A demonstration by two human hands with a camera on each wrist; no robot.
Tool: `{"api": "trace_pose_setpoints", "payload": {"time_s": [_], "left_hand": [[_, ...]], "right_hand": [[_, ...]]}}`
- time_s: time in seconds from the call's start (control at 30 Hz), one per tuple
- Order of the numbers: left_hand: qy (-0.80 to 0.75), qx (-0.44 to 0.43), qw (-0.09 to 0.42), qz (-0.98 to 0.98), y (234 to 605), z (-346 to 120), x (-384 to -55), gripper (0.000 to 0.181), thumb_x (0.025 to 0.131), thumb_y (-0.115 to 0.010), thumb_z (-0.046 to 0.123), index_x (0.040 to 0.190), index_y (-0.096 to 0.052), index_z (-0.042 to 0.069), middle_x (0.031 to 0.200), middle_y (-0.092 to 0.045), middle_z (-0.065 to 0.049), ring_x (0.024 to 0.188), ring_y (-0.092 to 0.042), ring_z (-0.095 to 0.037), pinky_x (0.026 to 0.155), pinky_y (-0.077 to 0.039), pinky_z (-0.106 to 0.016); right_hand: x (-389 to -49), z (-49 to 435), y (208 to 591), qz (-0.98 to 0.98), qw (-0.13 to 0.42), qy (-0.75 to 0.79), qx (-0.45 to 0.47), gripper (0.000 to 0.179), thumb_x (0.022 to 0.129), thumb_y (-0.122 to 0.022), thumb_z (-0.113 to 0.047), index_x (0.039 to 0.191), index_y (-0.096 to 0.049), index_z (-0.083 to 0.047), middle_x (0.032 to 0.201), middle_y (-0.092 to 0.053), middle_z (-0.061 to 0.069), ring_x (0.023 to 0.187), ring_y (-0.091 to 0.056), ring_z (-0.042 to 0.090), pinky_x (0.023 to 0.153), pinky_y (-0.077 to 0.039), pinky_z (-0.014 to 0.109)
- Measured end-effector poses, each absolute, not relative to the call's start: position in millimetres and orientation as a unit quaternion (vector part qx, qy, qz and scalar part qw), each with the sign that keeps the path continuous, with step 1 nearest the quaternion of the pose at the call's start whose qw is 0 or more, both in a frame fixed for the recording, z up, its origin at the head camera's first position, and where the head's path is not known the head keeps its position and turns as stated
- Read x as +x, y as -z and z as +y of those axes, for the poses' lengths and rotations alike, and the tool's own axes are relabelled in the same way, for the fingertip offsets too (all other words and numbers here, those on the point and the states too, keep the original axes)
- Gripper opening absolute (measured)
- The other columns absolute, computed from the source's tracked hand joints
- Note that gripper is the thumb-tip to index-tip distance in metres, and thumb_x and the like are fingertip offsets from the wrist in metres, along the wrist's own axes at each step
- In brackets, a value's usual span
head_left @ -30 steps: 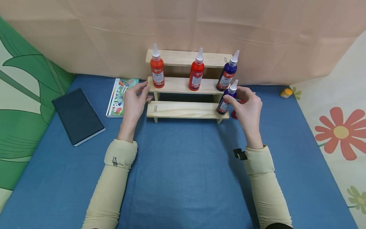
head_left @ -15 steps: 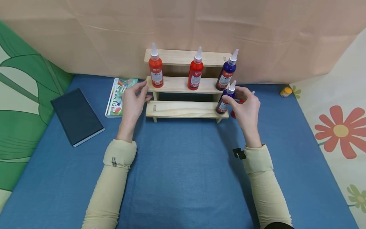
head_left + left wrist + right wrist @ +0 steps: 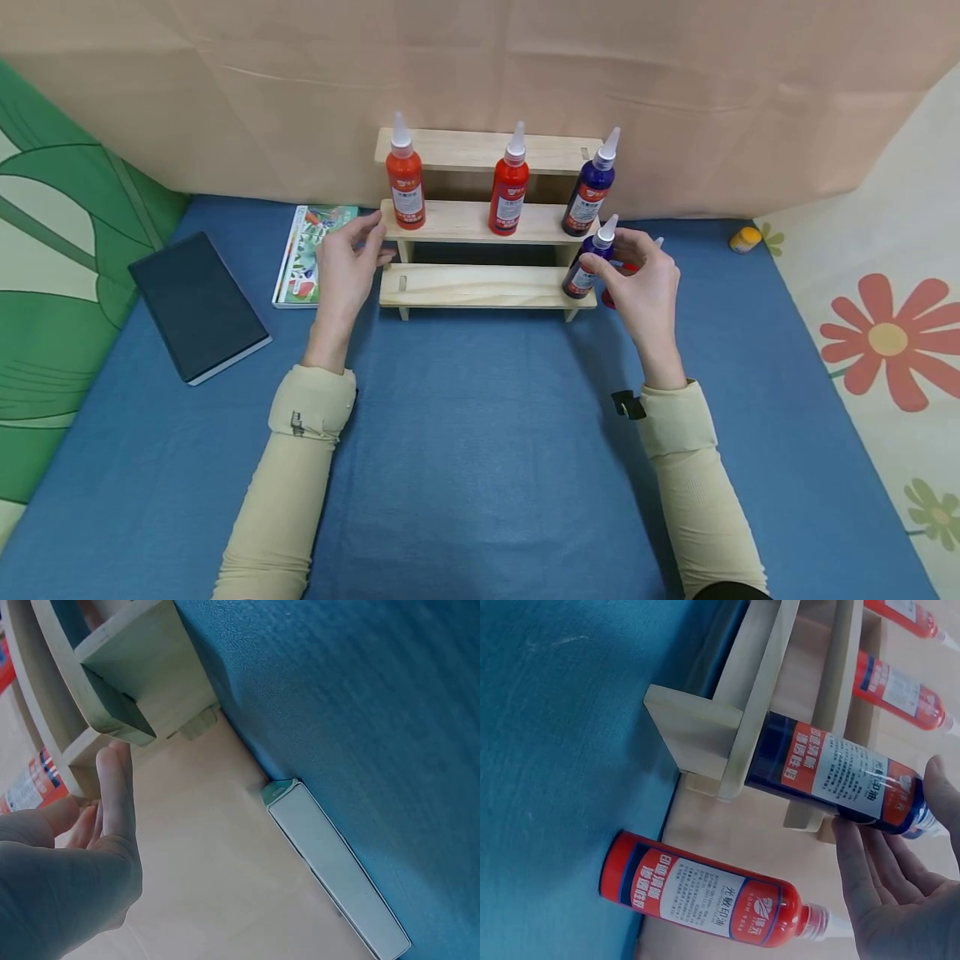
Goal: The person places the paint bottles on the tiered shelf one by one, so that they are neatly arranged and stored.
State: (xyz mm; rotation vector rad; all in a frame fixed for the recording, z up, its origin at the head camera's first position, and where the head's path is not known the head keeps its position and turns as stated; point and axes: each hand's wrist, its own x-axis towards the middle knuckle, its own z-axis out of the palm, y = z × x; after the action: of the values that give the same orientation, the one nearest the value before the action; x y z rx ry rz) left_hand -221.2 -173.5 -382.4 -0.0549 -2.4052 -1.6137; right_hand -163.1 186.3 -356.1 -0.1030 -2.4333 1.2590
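Note:
A three-tier wooden rack (image 3: 487, 287) stands at the back of the table. My right hand (image 3: 645, 279) pinches a dark blue stamp-ink bottle (image 3: 829, 772), standing upright on the right end of the lowest shelf, its thumb near the neck. At the left end of the middle shelf, my left hand (image 3: 348, 267) holds the rack, with thumb and fingers (image 3: 116, 787) about the shelf's end. Along the middle shelf stand an orange-red bottle (image 3: 406, 190), a red bottle (image 3: 509, 196) and another blue bottle (image 3: 588, 198).
Beside the rack's right end stands another red ink bottle (image 3: 705, 892), mostly hidden behind my right hand in the head view. A dark book (image 3: 198, 307) and a colourful booklet (image 3: 303, 254) lie at the left. A small yellow-capped jar (image 3: 745, 240) lies at the back right.

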Motion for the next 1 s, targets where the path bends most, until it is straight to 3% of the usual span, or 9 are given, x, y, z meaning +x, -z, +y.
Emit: {"api": "trace_pose_setpoints", "payload": {"time_s": [0.27,0.53,0.73,1.0], "left_hand": [[0.549,-0.014,0.121,-0.827,381.6,-172.3,-219.7,0.038,0.111,-0.061,0.015,0.146,-0.064,-0.001,0.130,-0.071,-0.024,0.101,-0.078,-0.038,0.086,-0.065,-0.026],[0.548,-0.018,0.120,-0.828,381.9,-171.4,-220.4,0.039,0.111,-0.061,0.015,0.147,-0.063,-0.001,0.134,-0.070,-0.023,0.103,-0.078,-0.038,0.086,-0.064,-0.024],[0.550,-0.019,0.122,-0.826,381.5,-170.8,-220.6,0.039,0.111,-0.062,0.015,0.147,-0.063,-0.001,0.133,-0.070,-0.023,0.102,-0.078,-0.038,0.085,-0.064,-0.025],[0.551,-0.014,0.119,-0.826,381.9,-172.1,-220.1,0.040,0.112,-0.060,0.016,0.147,-0.063,-0.001,0.136,-0.069,-0.022,0.102,-0.078,-0.038,0.085,-0.064,-0.023]], "right_hand": [[-155.6,193.7,339.9,-0.854,0.226,-0.467,-0.028,0.048,0.095,-0.086,-0.024,0.135,-0.071,-0.003,0.128,-0.076,0.010,0.116,-0.073,0.022,0.103,-0.061,0.043],[-148.2,219.6,317.0,-0.838,0.280,-0.465,-0.058,0.043,0.097,-0.084,-0.028,0.136,-0.074,-0.012,0.130,-0.075,0.003,0.115,-0.072,0.014,0.101,-0.060,0.029],[-146.8,241.9,319.9,-0.814,0.313,-0.483,-0.079,0.042,0.095,-0.086,-0.023,0.134,-0.075,-0.013,0.128,-0.076,0.004,0.110,-0.072,0.011,0.098,-0.060,0.024],[-150.6,254.2,334.6,-0.824,0.285,-0.479,-0.103,0.046,0.096,-0.085,-0.028,0.138,-0.072,-0.011,0.130,-0.074,0.005,0.116,-0.071,0.017,0.102,-0.059,0.025]]}}
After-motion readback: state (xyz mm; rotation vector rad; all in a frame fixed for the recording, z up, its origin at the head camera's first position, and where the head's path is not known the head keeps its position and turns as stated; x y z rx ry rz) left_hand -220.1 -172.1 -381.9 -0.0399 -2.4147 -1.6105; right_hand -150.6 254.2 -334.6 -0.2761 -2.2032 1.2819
